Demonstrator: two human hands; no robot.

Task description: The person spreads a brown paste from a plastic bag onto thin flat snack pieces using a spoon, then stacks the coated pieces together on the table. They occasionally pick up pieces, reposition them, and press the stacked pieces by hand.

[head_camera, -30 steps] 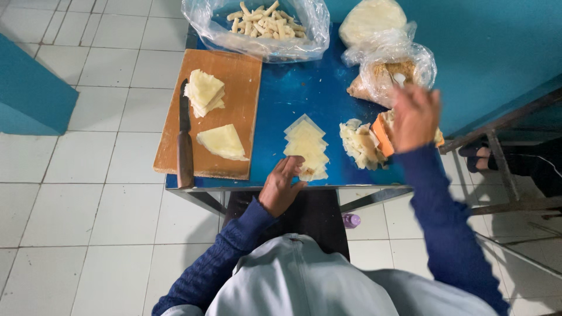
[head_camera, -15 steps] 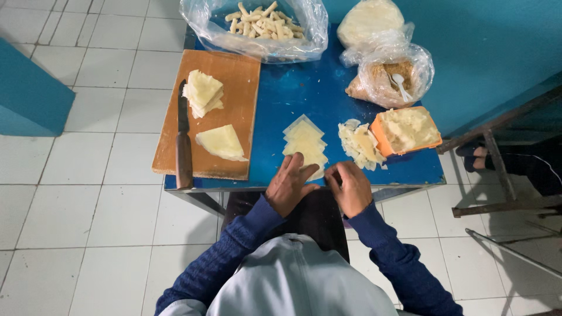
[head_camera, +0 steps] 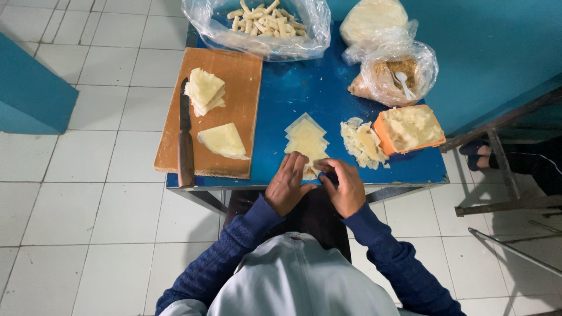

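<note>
A row of overlapping pale yellow pastry sheets (head_camera: 305,137) lies on the blue table (head_camera: 281,99). Both my hands rest on the nearest sheet at the table's front edge. My left hand (head_camera: 288,182) presses on its left side with fingers spread. My right hand (head_camera: 344,184) pinches its right side with curled fingers. What lies under the fingers is hidden. To the right sit a pile of pale filling shreds (head_camera: 362,142) and an orange tub (head_camera: 410,129) of the same filling.
A wooden cutting board (head_camera: 237,88) on the left carries a knife (head_camera: 185,143) and two stacks of triangular sheets (head_camera: 205,90). At the back lie a plastic bag of rolled pieces (head_camera: 263,20), a bag of crumbs with a spoon (head_camera: 395,73) and a wrapped dough disc (head_camera: 373,17). Someone's foot (head_camera: 481,153) shows at right.
My right hand came back from the orange tub at the right to the front sheet, meeting my left hand there. The left hand stayed near the sheet.
</note>
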